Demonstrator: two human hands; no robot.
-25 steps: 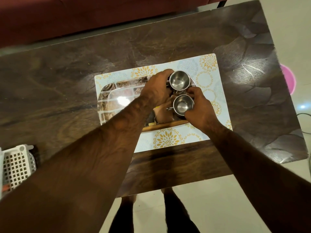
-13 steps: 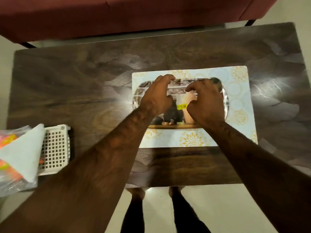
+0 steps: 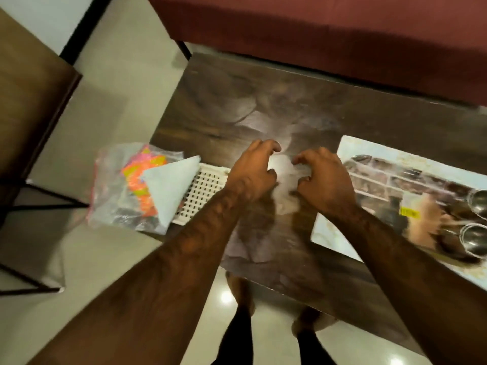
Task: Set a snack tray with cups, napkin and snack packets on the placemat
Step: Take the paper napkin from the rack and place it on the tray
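Both my hands hover over the bare dark table between the basket and the placemat, and neither holds anything. My left hand (image 3: 254,169) has curled fingers, close to the white lattice basket (image 3: 204,192). My right hand (image 3: 325,177) is also loosely curled, just left of the patterned placemat (image 3: 350,148). A shiny mirror-like tray (image 3: 382,180) lies on the placemat, with two steel cups (image 3: 474,237) standing at its right end. A white folded napkin (image 3: 171,185) and clear packets with orange and pink snacks (image 3: 139,175) stick out of the basket at the table's left edge.
The dark wooden table (image 3: 263,106) runs from the left edge to the right. A maroon sofa (image 3: 316,35) stands behind it. A brown chair (image 3: 29,101) with black legs is on the floor at the left. My legs and feet show below the table's front edge.
Both hands let go of the two cups on the tray and moved left over the bare table toward the basket. The view swung left, so the tray is now at the right.
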